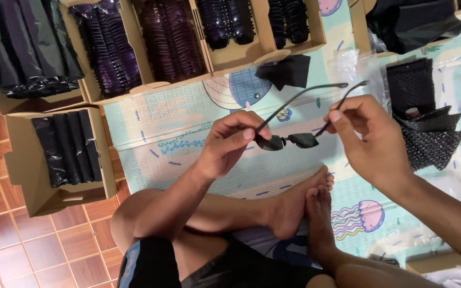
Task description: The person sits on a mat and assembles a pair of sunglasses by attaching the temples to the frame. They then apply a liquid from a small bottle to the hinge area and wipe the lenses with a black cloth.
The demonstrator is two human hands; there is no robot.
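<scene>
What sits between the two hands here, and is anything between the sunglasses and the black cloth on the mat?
In the head view, only the sunglasses span left hand and right hand. Bare mat lies toward the black cloth.

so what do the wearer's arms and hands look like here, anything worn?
Both bare: no gloves, sleeves, watch or rings show on the left hand or right hand. Forearms are uncovered to the frame edge. Fingernails are short and plain.

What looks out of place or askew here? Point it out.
One thing: a loose black cloth lies crumpled on the play mat, outside the cardboard boxes where the dark glasses sit in tidy rows. The sunglasses held between the left hand and right hand look intact, temples unfolded.
</scene>
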